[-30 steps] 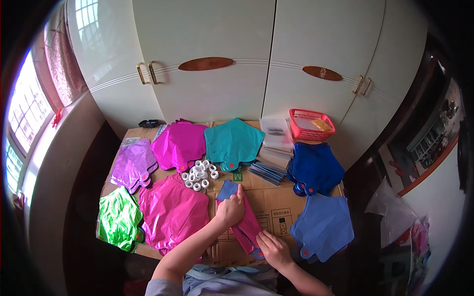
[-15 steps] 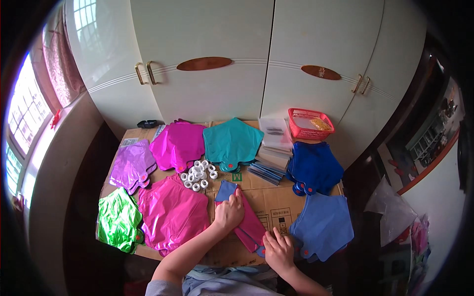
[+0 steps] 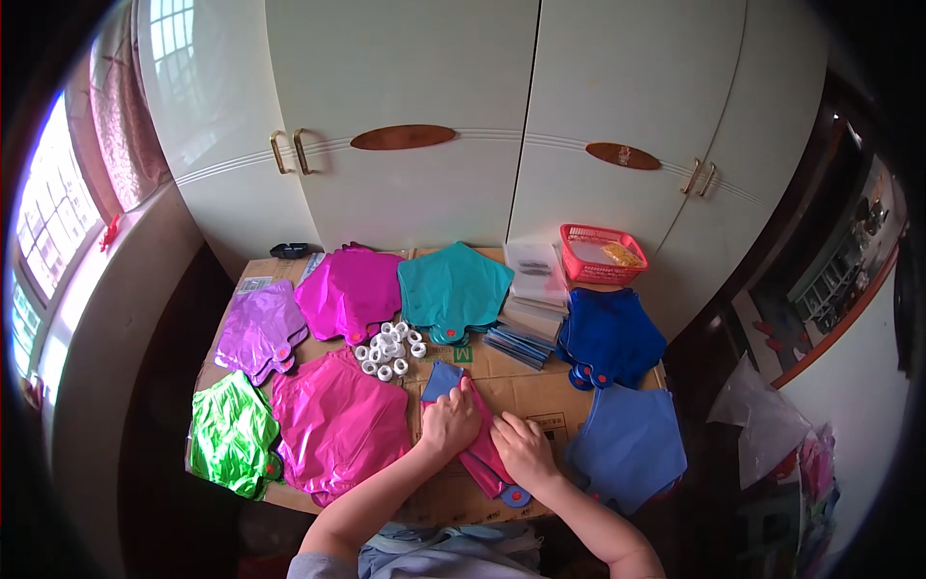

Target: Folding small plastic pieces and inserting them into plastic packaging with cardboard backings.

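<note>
A shiny sheet [image 3: 479, 461], folded into a narrow strip with pink and blue faces, lies slanting across the cardboard in front of me. Its lower end has a round blue tab with a red dot. My left hand [image 3: 451, 421] is closed on its upper part, fingers curled and pressed down. At the strip's right edge rests my right hand [image 3: 524, 451], its fingers stretched out and touching the fold. White rings [image 3: 388, 349] lie in a loose heap beyond my left hand. A large pink sheet stack [image 3: 340, 420] lies left of that hand, and a light blue stack [image 3: 629, 444] right of my right hand.
More sheet stacks ring the table: green [image 3: 234, 434], lilac [image 3: 258, 328], magenta [image 3: 352, 289], teal [image 3: 455, 287] and dark blue [image 3: 614, 333]. Flat dark strips [image 3: 518, 345] lie near a clear bag [image 3: 536, 272]. A red basket [image 3: 576, 268] stands at the back, before white cabinets [image 3: 405, 68].
My right hand has moved left and up from the strip's lower end to its right edge. My left hand stays on the upper part. The view has shifted slightly.
</note>
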